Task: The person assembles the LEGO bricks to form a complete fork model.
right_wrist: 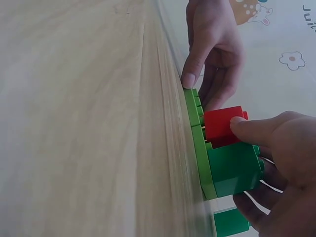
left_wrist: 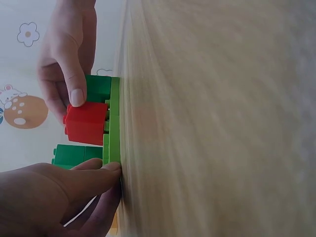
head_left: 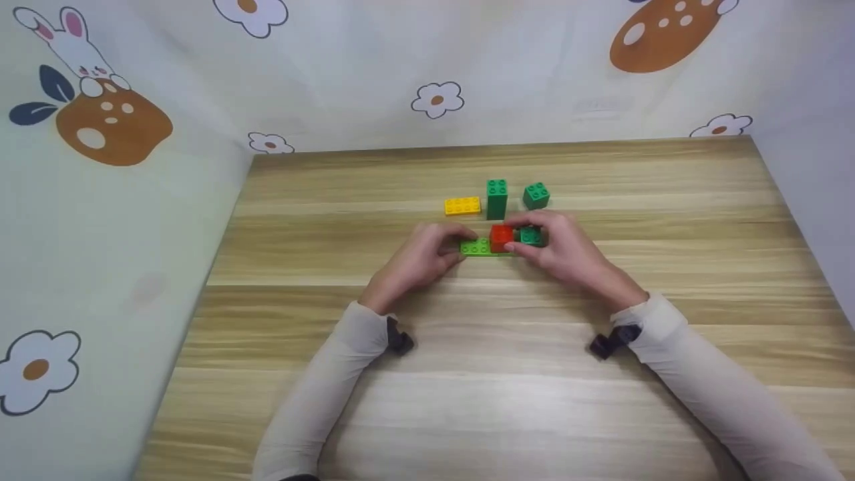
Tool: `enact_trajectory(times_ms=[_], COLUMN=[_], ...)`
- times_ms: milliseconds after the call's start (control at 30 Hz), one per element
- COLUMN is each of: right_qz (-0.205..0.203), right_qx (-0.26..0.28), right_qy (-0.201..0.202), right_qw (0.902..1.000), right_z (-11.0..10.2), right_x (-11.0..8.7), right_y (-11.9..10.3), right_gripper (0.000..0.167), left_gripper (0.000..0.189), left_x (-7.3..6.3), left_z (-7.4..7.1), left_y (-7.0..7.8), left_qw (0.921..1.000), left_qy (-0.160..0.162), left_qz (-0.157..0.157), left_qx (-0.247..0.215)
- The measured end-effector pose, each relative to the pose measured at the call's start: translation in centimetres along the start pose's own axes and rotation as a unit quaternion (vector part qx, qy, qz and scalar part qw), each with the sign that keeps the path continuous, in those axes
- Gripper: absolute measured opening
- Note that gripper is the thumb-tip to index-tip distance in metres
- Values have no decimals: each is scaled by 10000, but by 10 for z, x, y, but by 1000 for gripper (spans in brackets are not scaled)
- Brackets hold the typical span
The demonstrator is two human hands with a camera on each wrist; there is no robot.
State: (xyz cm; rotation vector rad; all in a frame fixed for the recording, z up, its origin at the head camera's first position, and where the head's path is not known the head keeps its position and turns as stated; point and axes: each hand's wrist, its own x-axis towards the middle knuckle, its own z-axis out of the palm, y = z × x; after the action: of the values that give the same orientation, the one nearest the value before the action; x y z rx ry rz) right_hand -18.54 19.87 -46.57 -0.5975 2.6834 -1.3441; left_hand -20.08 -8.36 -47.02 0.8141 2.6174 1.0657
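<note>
My left hand (head_left: pixel 424 255) pinches the left end of a light green base (head_left: pixel 475 248), made of two flat bricks lying end to end. My right hand (head_left: pixel 561 246) holds a red brick (head_left: pixel 501 238) between thumb and fingers, over the middle of the base. In the left wrist view the red brick (left_wrist: pixel 87 123) sits slightly tilted at the studs; whether it is fully seated I cannot tell. A dark green brick (right_wrist: pixel 233 169) stands on the base's right part, beside the red one, partly covered by my right fingers in the head view.
Behind the base lie a yellow brick (head_left: pixel 462 206), a tall dark green stack (head_left: pixel 496 199) and a separate dark green brick (head_left: pixel 536 196). The wooden table (head_left: pixel 467 387) meets a patterned wall covering (head_left: pixel 361 87) at its back and left.
</note>
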Motion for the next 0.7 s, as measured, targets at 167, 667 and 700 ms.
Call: enact_trajectory(times_ms=[167, 667, 700], right_qz=[115, 50, -32], right_qx=[-11, -452, -537], right_qy=[-55, -240, -214], right_qw=[9999, 9987, 9983], right_z=[0, -3, -3], right_x=[0, 5, 5], right_y=[-2, -6, -6], right_gripper=[39, 37, 37], left_gripper=[37, 38, 38], left_x=[0, -1, -1], left_z=[0, 0, 1], left_y=[0, 0, 1], left_qw=[10000, 9999, 9999], left_qy=[6, 29, 34], left_qz=[-8, -25, -23], left_qx=[-7, -105, -96])
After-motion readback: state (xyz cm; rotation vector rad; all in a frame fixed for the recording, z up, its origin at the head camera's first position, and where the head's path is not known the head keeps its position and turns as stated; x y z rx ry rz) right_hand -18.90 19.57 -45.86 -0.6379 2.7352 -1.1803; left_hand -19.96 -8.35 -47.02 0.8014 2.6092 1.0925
